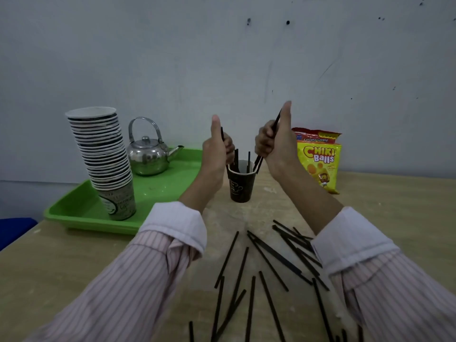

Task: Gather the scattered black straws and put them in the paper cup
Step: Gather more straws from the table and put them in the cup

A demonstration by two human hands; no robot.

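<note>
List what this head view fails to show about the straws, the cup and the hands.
- Standing straws in the paper cup: head view; the cup wall and both hands hide their count.
- Held straws in the left hand and right hand: curled fingers hide how many.
- Scattered straws on the table: the bottom edge and the right sleeve cut some off.

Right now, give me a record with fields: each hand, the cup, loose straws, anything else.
cup: dark paper cup, upright on wooden table, straws standing inside
left hand: grips one thin black straw at the cup rim
right hand: grips black straws angled into the cup
loose straws: many, scattered near the person
tray: green plastic tray holding stacked paper cups and steel kettle
snacks: yellow snack bag right of cup
</note>
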